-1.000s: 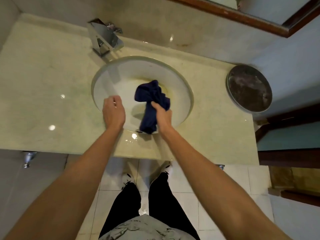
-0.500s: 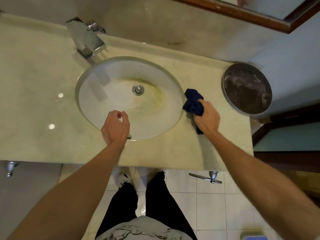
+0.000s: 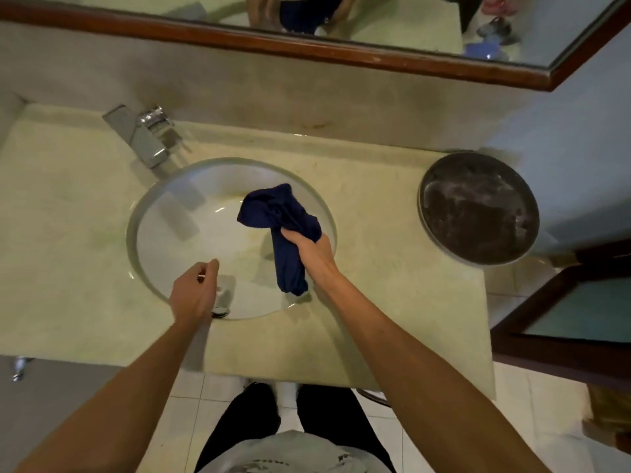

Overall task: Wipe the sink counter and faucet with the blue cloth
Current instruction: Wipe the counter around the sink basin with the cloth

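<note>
A dark blue cloth (image 3: 278, 218) hangs bunched over the right half of the round white sink basin (image 3: 177, 240), and my right hand (image 3: 309, 249) grips it around the middle. Its lower end droops over the basin's front rim. My left hand (image 3: 194, 291) hovers over the front edge of the basin with fingers loosely curled and nothing in it. The pale marble counter (image 3: 68, 233) surrounds the basin. A square chrome faucet (image 3: 146, 139) stands at the back left, apart from both hands.
A round dark metal tray (image 3: 478, 208) lies on the counter's right end. A wood-framed mirror (image 3: 341, 52) runs along the wall behind. A dark wooden door frame (image 3: 563, 285) stands at the right. My legs and the tiled floor (image 3: 211, 397) show below the counter edge.
My right hand has brought the cloth from the counter right of the basin back over the basin. The left hand stays at the front rim. The camera has tilted up, showing the mirror.
</note>
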### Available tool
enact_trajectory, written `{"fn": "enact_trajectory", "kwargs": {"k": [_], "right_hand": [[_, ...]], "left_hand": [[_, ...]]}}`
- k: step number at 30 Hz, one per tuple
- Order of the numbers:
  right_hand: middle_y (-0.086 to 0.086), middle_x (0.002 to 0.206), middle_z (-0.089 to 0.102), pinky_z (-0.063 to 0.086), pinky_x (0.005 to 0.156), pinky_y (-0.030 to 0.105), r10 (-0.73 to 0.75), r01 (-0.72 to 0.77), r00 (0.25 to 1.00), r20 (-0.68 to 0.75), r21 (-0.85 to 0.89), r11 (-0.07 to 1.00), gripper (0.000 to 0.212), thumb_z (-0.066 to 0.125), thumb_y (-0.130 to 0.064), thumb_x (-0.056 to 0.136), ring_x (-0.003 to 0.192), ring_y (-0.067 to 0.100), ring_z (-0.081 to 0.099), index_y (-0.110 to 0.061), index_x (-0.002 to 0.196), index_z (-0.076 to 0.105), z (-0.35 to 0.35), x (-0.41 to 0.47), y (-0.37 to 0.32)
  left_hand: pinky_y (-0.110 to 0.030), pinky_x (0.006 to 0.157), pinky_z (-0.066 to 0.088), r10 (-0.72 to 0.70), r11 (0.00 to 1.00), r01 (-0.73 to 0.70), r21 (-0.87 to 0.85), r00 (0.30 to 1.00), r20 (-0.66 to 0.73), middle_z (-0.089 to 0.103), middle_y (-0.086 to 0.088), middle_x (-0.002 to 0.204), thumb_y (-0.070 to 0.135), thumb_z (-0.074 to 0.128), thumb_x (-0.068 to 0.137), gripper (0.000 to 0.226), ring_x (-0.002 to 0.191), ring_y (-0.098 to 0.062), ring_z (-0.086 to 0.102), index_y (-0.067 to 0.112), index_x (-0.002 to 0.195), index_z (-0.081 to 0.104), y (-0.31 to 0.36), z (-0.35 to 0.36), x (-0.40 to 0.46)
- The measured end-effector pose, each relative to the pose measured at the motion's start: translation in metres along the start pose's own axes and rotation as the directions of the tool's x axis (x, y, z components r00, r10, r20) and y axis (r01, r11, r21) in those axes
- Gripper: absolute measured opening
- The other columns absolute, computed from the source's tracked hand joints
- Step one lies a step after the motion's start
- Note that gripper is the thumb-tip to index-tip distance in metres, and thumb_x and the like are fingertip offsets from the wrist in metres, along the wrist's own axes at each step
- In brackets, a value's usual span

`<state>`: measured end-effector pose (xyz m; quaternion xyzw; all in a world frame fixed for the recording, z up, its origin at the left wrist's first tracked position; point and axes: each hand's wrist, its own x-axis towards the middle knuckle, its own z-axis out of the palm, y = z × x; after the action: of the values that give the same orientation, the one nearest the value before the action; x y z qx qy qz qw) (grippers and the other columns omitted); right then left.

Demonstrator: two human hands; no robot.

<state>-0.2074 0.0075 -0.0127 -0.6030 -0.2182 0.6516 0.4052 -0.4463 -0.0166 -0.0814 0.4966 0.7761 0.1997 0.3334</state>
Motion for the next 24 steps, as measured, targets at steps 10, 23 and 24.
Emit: {"fn": "enact_trajectory", "kwargs": {"k": [10,23,24], "right_hand": [[-0.013,0.108,0.052,0.055,0.071,0.033,-0.529,0.495,0.834,0.158,-0.640,0.588,0.041,0.065,-0.014,0.089,0.087,0.012,0.060,-0.020,0.129,0.059,0.025,0.016,0.009],[-0.005,0.104,0.069,0.057,0.084,0.046,-0.413,0.357,0.910,0.033,-0.568,0.742,0.019,0.068,-0.026,0.093,0.094,0.011,0.067,-0.026,0.112,0.064,0.091,0.063,-0.005],[-0.008,0.103,0.070,0.058,0.082,0.045,-0.419,0.361,0.907,0.032,-0.569,0.739,0.020,0.067,-0.026,0.093,0.093,0.010,0.068,-0.027,0.113,0.064,0.097,0.066,-0.006]], "left_hand": [[-0.045,0.106,0.050,0.172,0.681,0.140,-0.719,0.924,0.342,0.065,-0.003,0.135,0.059,0.077,0.079,0.081,0.126,-0.022,0.062,0.023,0.145,0.047,0.132,0.015,-0.003],[-0.033,0.108,0.049,0.112,0.363,0.397,-0.843,0.880,0.462,0.064,-0.011,0.138,0.011,0.060,0.100,0.043,0.130,-0.023,0.059,0.003,0.142,0.055,0.104,-0.039,0.093],[-0.032,0.108,0.049,0.125,0.426,0.352,-0.833,0.890,0.439,0.065,-0.008,0.137,0.009,0.060,0.100,0.043,0.128,-0.021,0.061,0.004,0.142,0.055,0.104,-0.043,0.098]]}}
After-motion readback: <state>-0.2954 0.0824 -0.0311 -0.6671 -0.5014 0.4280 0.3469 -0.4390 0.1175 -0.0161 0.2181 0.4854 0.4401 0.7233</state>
